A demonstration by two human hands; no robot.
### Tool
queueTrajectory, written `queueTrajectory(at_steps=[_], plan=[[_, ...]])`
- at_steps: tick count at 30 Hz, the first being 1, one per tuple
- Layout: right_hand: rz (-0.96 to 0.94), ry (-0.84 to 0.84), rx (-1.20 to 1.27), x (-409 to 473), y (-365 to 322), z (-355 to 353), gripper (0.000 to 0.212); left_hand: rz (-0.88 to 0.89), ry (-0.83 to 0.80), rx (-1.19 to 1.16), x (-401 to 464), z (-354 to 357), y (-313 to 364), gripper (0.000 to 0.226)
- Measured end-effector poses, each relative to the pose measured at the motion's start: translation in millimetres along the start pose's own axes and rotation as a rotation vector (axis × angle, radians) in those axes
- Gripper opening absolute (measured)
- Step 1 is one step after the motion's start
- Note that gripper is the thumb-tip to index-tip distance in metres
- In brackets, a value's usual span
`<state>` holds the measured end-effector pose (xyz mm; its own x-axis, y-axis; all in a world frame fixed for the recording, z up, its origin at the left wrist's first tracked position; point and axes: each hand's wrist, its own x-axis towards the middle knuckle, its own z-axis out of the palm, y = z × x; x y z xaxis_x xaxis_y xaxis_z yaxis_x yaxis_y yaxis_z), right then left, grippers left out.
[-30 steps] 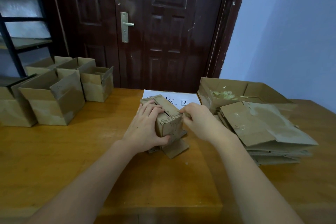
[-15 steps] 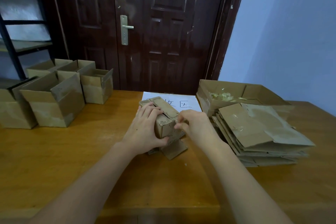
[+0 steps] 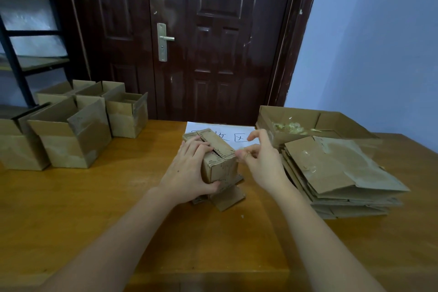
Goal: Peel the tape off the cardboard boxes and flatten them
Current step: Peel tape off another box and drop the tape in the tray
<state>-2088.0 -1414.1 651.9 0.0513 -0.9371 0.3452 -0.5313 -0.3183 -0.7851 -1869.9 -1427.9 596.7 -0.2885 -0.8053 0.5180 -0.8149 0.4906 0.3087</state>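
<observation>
Nearest the camera, two bare forearms reach over the glossy wooden bench (image 3: pixel 71 216) to a small box (image 3: pixel 219 161) standing at its middle. The left hand (image 3: pixel 189 173) wraps that box, fingers curled over the top and thumb pressed on the near face. The right hand (image 3: pixel 258 161), touching the box's right top edge, pinches thumb against forefinger; the tape itself is too thin to make out, so I judge it grips a lifted strip. To peel well, the left hand should brace firmly while the right draws the strip low and slow along the seam, since the top flaps show raw, ridged corrugation that tears easily. A loose flap splays under the box. Right of the box lies a stack of flattened boxes (image 3: pixel 336 173), dull brown and scuffed. Behind the box sits a white sheet (image 3: pixel 239 131) with handwriting, and beyond the stack an open tray (image 3: pixel 308 116) holds crumpled tape. Left of the box stand open boxes (image 3: pixel 78 140), flaps upright.
</observation>
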Motion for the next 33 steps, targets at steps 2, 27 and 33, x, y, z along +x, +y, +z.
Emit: queueTrajectory(at_steps=[2,27,33], plan=[[-0.008,-0.034,-0.029,7,4,-3,0.025,-0.004,-0.013,0.003,-1,-1,0,0.091],[0.074,-0.151,-0.031,15,-10,-17,0.052,-0.021,-0.069,0.067,1,-12,6,0.091],[0.114,-0.06,0.221,-1,4,15,0.027,-0.168,-0.14,0.29,8,-17,36,0.088]])
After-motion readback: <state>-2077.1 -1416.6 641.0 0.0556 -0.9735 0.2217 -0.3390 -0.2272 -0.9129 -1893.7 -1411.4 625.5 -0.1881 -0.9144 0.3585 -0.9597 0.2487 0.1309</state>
